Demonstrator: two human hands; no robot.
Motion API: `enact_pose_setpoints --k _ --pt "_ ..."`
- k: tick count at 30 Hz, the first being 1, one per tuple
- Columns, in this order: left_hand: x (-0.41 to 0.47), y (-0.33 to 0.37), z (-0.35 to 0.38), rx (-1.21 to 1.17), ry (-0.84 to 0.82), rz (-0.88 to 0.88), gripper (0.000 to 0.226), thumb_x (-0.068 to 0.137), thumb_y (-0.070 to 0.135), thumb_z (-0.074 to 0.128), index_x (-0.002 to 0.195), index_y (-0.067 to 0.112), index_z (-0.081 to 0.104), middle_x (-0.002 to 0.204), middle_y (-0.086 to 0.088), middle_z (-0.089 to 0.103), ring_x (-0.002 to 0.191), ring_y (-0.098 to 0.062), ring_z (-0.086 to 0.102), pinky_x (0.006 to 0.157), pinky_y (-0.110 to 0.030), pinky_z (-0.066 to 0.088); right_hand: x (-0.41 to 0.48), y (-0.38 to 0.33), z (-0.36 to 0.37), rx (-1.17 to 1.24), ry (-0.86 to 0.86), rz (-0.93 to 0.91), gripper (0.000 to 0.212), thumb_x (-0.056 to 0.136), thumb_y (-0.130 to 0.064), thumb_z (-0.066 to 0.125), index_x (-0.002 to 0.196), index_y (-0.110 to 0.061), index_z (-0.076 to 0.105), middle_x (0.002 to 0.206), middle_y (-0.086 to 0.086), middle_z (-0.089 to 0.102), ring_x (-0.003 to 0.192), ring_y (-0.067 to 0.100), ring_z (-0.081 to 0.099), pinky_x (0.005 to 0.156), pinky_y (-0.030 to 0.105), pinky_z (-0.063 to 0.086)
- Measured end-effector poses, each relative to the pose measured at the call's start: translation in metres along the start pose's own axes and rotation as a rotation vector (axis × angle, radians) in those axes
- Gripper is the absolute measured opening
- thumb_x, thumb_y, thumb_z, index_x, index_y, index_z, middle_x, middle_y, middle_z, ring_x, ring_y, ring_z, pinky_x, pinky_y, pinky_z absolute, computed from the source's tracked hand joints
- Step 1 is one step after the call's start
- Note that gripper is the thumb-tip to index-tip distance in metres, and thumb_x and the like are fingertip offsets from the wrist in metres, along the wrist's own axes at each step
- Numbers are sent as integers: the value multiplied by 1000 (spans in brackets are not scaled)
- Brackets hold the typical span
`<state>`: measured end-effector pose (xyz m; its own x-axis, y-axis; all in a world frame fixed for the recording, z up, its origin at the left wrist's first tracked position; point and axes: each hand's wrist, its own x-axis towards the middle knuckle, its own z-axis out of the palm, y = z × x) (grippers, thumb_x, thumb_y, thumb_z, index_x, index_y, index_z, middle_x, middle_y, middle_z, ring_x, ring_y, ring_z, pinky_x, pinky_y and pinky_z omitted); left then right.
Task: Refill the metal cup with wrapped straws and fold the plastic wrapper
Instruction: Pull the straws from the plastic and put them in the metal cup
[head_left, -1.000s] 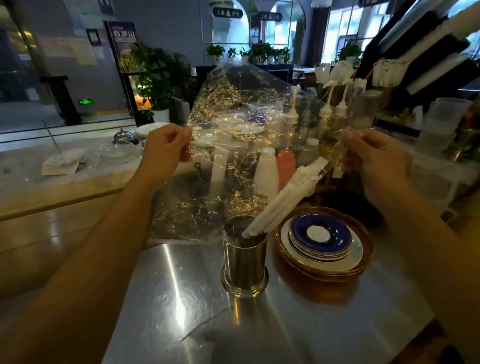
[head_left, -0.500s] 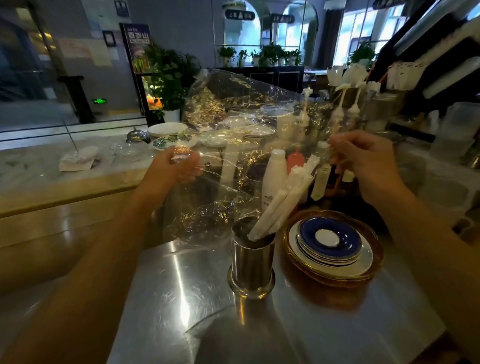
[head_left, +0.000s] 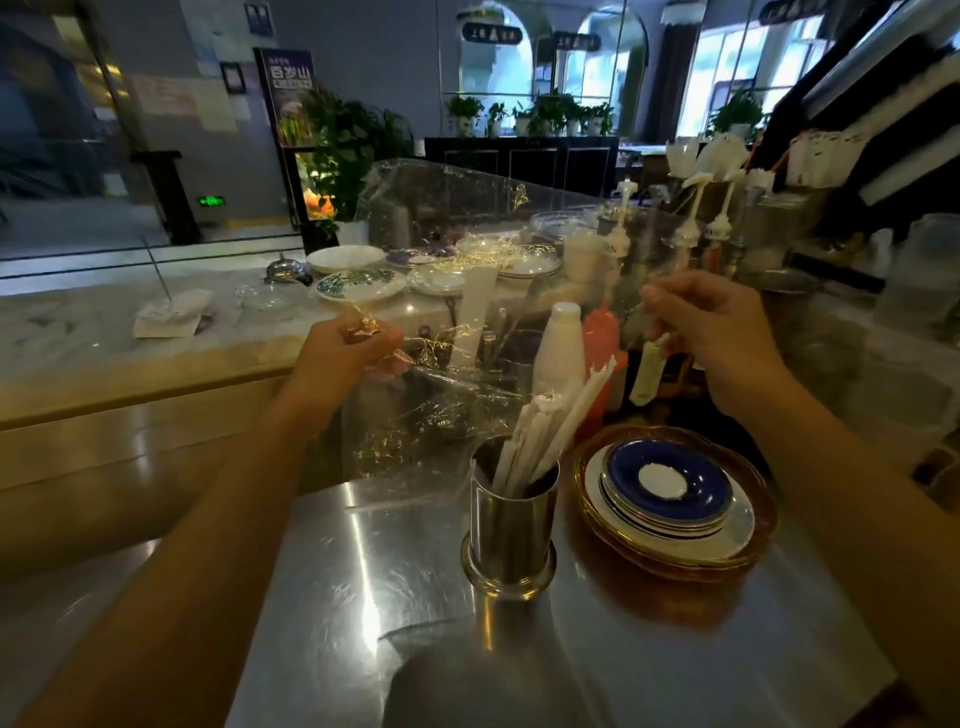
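A metal cup (head_left: 510, 535) stands upright on the steel counter (head_left: 597, 654), with several white wrapped straws (head_left: 558, 423) leaning out of it to the right. Above and behind the cup hangs a clear plastic wrapper (head_left: 457, 291) with gold flecks, stretched wide between both hands. My left hand (head_left: 349, 356) pinches its left edge, fingers closed on a crumpled corner. My right hand (head_left: 711, 332) pinches its right edge at about the same height. The wrapper's lower edge hangs down to the counter behind the cup.
A stack of plates with a blue saucer on top (head_left: 670, 491) sits just right of the cup. White and red squeeze bottles (head_left: 563, 348) stand behind it. Plates (head_left: 361, 285) lie on the marble ledge at the back; pump bottles and containers crowd the right.
Both hands have lowered with the wrapper, and my left hand has gathered its corner into a tighter pinch. The cup and straws have not moved.
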<state>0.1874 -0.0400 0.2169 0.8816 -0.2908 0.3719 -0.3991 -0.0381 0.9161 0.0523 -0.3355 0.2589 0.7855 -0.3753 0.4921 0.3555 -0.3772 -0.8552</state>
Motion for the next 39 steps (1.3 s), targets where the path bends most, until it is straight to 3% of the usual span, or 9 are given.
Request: enact_pose_setpoints --k 5,8,11,14,17,24,31,35,39 --pt "0 -5 0 -40 -10 -17 5 82 22 62 81 18 65 65 8 73 61 -8 68 53 -14 52 -4 11 1 -81 -45 33 3 83 -21 63 84 -22 65 76 -2 64 60 5 60 53 20 50" --pt "-1 -12 -7 -14 -176 -73 19 70 36 67 87 27 66 82 6 75 76 -13 70 62 -19 54 -7 18 0 -83 -67 72 4 84 -23 62 83 -22 66 72 -3 63 56 6 59 48 18 48" --pt "-3 -21 -11 36 -245 -127 26 66 32 71 90 24 65 93 -2 73 87 -21 70 70 -27 55 -13 27 -1 -46 -105 103 6 86 -20 59 85 -21 65 74 0 64 56 6 60 49 18 51" --pt "-6 -24 -12 13 -179 -122 13 74 24 66 83 16 64 84 -2 74 83 -19 70 65 -20 55 -19 36 -2 -17 -120 120 9 87 -18 57 89 -18 66 83 9 66 66 17 61 60 29 54" --pt "-9 -22 -12 11 -115 -94 6 84 16 60 81 12 64 74 1 74 73 -14 69 63 -17 54 -22 37 1 -17 -99 107 12 87 -14 56 84 -17 67 78 9 67 64 21 59 58 28 53" --pt "-7 -15 -13 -28 18 -39 8 86 17 57 83 14 64 83 -6 69 75 -17 67 73 -28 55 -5 18 13 39 67 79 15 84 -20 62 72 -25 68 58 -14 65 51 1 55 45 16 43" --pt "-7 -12 -18 -2 60 -59 9 81 22 63 77 15 65 66 5 70 62 -8 66 55 -16 51 -1 19 22 48 36 91 11 85 -22 60 77 -21 68 64 -10 67 55 2 56 51 18 47" --pt "-8 -13 -15 55 79 -75 4 83 24 62 82 21 64 79 1 68 72 -16 62 63 -26 50 -10 35 26 6 -13 182 14 85 -22 60 73 -21 67 69 6 62 55 13 54 49 23 45" --pt "-11 -4 -13 79 83 12 13 88 31 54 87 23 65 87 0 69 81 -14 65 72 -27 50 1 25 23 26 101 149 16 85 -22 61 70 -26 67 72 0 64 55 4 54 50 19 44"
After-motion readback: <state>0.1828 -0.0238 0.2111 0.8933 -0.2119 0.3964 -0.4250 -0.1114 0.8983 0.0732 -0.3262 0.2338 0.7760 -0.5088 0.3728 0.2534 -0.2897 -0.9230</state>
